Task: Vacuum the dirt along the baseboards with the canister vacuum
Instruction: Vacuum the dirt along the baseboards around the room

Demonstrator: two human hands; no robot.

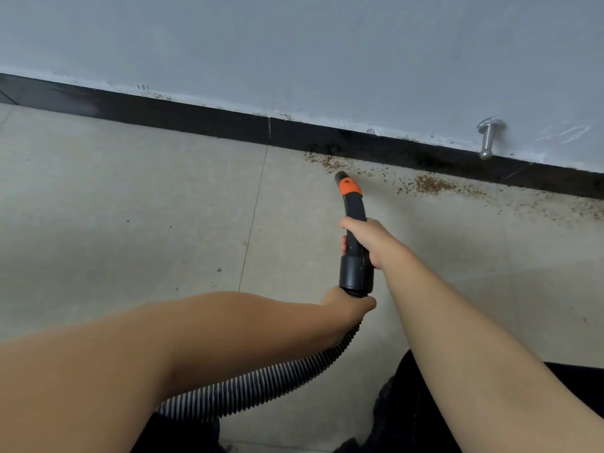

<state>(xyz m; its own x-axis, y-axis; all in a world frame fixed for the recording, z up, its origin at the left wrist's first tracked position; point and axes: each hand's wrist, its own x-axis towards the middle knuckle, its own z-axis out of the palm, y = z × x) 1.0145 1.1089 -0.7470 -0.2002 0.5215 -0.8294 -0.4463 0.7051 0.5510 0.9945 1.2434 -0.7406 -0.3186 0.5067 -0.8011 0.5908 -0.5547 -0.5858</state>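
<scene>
With the right hand [364, 240] wrapped around the vacuum nozzle [351, 204] and the left hand [346, 304] gripping the hose [261, 384], the tip sits beside the baseboard [196, 117], where brown dirt [431, 184] to its right remains, so it looks barely begun.

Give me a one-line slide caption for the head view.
Both hands steer the vacuum nozzle toward brown dirt along the black baseboard, right hand on the handle, left hand on the hose.
</scene>
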